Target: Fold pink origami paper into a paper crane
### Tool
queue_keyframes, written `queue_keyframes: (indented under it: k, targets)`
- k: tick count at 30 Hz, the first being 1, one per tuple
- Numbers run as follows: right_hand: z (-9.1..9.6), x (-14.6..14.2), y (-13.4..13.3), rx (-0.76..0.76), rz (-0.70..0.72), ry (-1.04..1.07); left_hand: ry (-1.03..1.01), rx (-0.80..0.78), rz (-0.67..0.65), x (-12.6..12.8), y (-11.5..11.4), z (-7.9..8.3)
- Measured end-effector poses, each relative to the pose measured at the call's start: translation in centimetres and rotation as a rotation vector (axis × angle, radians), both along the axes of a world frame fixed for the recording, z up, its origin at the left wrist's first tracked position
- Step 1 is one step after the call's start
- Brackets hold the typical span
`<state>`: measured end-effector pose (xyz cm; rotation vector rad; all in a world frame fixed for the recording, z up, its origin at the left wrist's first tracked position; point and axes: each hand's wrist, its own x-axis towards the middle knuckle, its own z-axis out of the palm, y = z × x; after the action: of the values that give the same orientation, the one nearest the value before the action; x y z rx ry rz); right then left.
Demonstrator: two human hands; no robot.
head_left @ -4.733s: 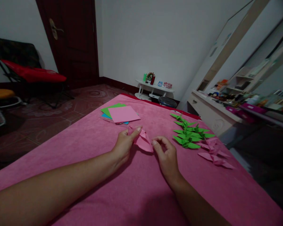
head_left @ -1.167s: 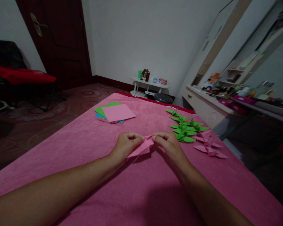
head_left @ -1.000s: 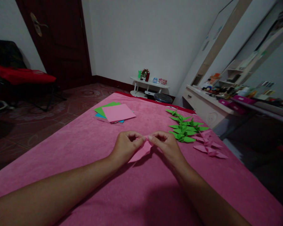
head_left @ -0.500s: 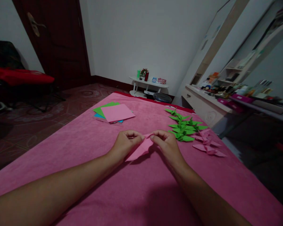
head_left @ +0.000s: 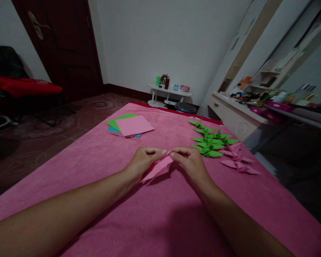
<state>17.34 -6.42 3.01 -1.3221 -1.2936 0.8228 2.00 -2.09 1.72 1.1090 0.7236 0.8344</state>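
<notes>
A partly folded sheet of pink origami paper (head_left: 160, 167) is held between both hands, just above the pink cloth (head_left: 128, 221). My left hand (head_left: 144, 160) pinches its upper edge between thumb and fingers. On the other side, my right hand (head_left: 188, 162) grips the same edge, its thumb close to the left one. The paper's lower left end hangs down to a point. Several green folded paper cranes (head_left: 208, 142) lie to the right of my right hand, with pink paper cranes (head_left: 239, 166) beside them.
A stack of square paper sheets (head_left: 135, 125), pink on top with green and blue below, lies at the far left of the cloth. Beyond the cloth stands a small white table (head_left: 173, 90). A cluttered dresser (head_left: 235, 114) is at the right, a red chair (head_left: 26, 85) at the left.
The pink paper's lower part has opened slightly, showing more of a fold at its lower left. Both hands keep their pinch. The view has shifted a little.
</notes>
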Motion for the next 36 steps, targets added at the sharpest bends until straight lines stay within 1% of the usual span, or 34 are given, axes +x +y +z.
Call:
queue_keyframes:
  k: [2,5,11,15,18,27,29,33,36]
  targets:
    - [0.0,0.0,0.0,0.006,-0.003,0.003,0.01,0.04,0.005,0.0,0.1,-0.1]
    - [0.0,-0.1,0.0,0.011,-0.009,0.005,0.064,0.15,0.047,0.0,0.1,-0.2]
    - [0.0,-0.2,-0.1,0.011,-0.002,-0.021,0.151,0.324,0.167,0.0,0.0,0.0]
    - [0.2,-0.3,-0.2,0.034,0.051,-0.032,0.247,0.498,0.267,-0.1,-0.2,0.4]
    - [0.0,-0.3,-0.2,0.041,0.049,-0.069,0.264,0.588,0.275,-0.2,-0.3,0.5]
    - [0.1,-0.8,-0.7,0.127,-0.131,-0.301,0.217,0.575,0.181,0.1,-0.9,0.5]
    - [0.0,-0.8,-0.8,0.139,-0.159,-0.318,0.194,0.518,0.137,0.2,-0.8,0.5]
    - [-0.3,-0.8,-0.8,0.152,-0.186,-0.292,0.17,0.354,-0.008,0.0,0.1,0.5]
    - [0.0,-0.7,-0.6,0.139,-0.159,-0.25,0.19,0.324,-0.066,-0.4,0.9,0.8]
